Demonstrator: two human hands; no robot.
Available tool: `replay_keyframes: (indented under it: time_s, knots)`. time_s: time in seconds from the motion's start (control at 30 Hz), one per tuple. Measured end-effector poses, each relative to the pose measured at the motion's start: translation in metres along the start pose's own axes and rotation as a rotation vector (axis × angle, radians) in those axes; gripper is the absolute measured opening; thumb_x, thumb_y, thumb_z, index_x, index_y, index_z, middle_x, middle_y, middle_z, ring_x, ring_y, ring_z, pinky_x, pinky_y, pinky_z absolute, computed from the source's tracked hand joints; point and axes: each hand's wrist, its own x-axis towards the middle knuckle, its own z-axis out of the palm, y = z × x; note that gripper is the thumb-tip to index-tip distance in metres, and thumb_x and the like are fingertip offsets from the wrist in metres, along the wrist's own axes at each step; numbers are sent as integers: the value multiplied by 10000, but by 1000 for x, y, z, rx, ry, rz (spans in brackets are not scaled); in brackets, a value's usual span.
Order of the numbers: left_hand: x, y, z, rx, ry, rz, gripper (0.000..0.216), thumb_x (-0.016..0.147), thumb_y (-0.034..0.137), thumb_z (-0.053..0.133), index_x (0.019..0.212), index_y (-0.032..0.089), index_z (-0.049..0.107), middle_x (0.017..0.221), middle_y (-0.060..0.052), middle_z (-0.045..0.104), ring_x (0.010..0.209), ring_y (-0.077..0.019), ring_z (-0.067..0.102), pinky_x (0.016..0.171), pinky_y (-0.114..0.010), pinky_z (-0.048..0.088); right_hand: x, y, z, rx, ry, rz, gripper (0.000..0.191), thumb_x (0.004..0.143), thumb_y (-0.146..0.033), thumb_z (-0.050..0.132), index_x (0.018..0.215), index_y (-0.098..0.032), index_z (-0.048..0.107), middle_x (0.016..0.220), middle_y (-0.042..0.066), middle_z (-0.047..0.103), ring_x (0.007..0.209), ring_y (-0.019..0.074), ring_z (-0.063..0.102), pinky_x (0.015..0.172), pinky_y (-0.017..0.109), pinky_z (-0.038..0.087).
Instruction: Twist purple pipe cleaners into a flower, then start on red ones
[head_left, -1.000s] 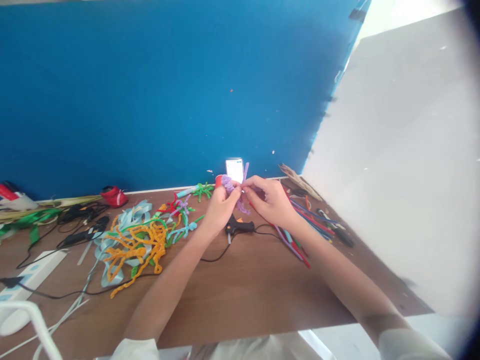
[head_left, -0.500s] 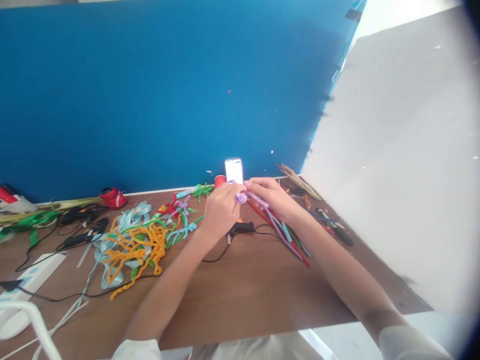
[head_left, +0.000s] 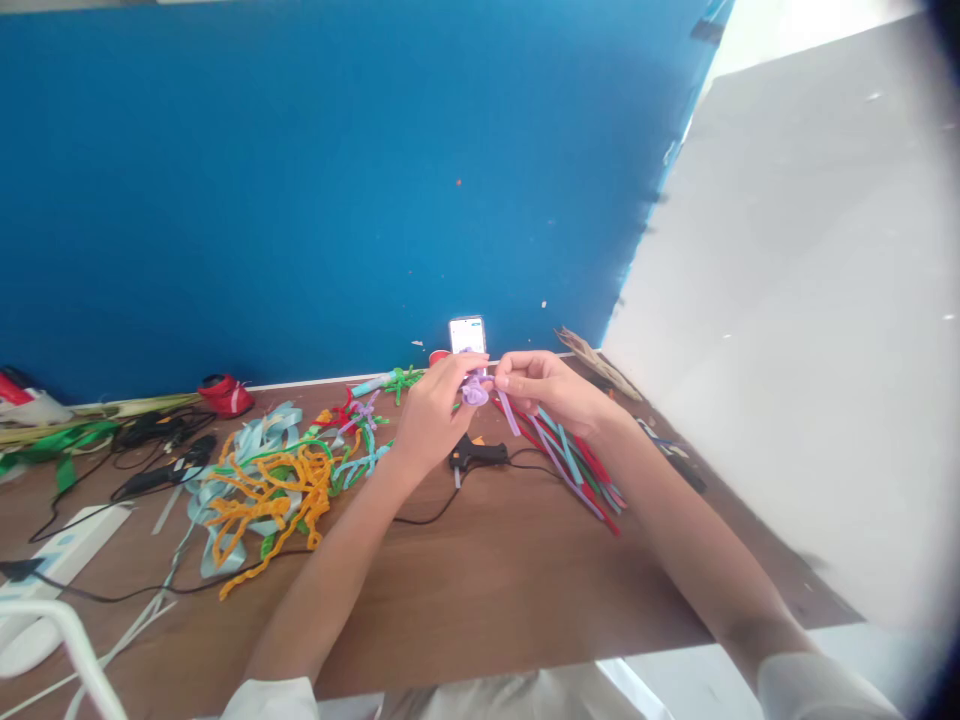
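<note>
A purple pipe cleaner point(head_left: 475, 391), coiled into a small bundle at one end, is held between both hands above the table. My left hand point(head_left: 435, 405) pinches the coil between thumb and fingers. My right hand point(head_left: 551, 390) grips the same piece just right of the coil, and a straight tail hangs below its fingertips. Behind the hands a lit phone point(head_left: 468, 334) leans on the blue partition, its lower part covered. Under the right wrist lie loose straight pipe cleaners point(head_left: 570, 460) in red, purple, light blue and green.
A black glue gun point(head_left: 480, 454) with its cord lies below the hands. To the left is a heap of orange pipe cleaners point(head_left: 277, 500) and light blue ribbon point(head_left: 262, 436). A white power strip point(head_left: 71, 545) sits far left. Pliers point(head_left: 679, 465) lie right.
My left hand has opened its grip somewhat, showing more of the purple coil. My right hand has turned, and the purple tail now hangs shorter and lower from its fingertips.
</note>
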Motion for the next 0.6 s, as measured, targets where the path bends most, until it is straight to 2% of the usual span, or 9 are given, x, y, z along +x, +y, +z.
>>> replay_keyframes:
  time_s: [0.07, 0.17, 0.27, 0.33, 0.43, 0.5, 0.6]
  knots:
    - [1, -2, -3, -5, 6, 17, 191, 979, 340, 582, 1079, 192, 646, 1097, -73, 736, 1005, -183, 685, 858, -288, 512, -2, -2, 1, -22, -5, -7, 328, 789, -438, 810, 755, -168, 627, 517, -74, 486, 464, 60, 364, 461, 219, 262]
    - [2, -2, -5, 33, 30, -14, 288, 977, 405, 579, 814, 175, 639, 724, -12, 676, 633, -123, 590, 611, -237, 428, -6, -6, 4, -62, -47, -25, 333, 812, -443, 788, 759, -173, 601, 562, -65, 504, 479, 61, 373, 463, 222, 253]
    - [3, 3, -7, 22, 28, -86, 388, 971, 445, 576, 695, 172, 572, 571, 24, 565, 523, -101, 477, 539, -232, 340, -9, -9, 7, -192, -68, -95, 326, 855, -438, 739, 760, -182, 561, 602, -59, 495, 520, 73, 384, 487, 230, 260]
    - [4, 8, -7, 0, -6, -159, 417, 970, 450, 571, 661, 173, 530, 549, 32, 544, 508, -95, 449, 531, -231, 307, -10, -10, 8, -391, -26, -179, 302, 890, -409, 694, 749, -185, 547, 608, -54, 487, 542, 83, 385, 511, 241, 273]
    - [6, 14, -8, -4, -73, -306, 453, 962, 467, 564, 625, 176, 477, 515, 38, 516, 491, -92, 420, 529, -236, 274, -11, -7, 9, -806, 79, -306, 207, 920, -309, 622, 759, -187, 572, 589, -50, 492, 541, 95, 389, 545, 259, 271]
    - [7, 17, -7, -14, -111, -400, 464, 967, 488, 536, 628, 176, 483, 514, 30, 533, 493, -98, 447, 532, -236, 280, -9, -2, 9, -1075, 137, -379, 162, 920, -260, 582, 775, -188, 587, 603, -37, 537, 547, 102, 414, 563, 272, 253]
    - [6, 19, -6, -109, -132, -506, 481, 969, 527, 513, 646, 170, 513, 530, 16, 573, 492, -102, 505, 517, -224, 312, -6, 7, 10, -1374, 203, -518, 206, 946, -256, 519, 761, -186, 577, 656, 5, 617, 565, 121, 457, 562, 295, 218]
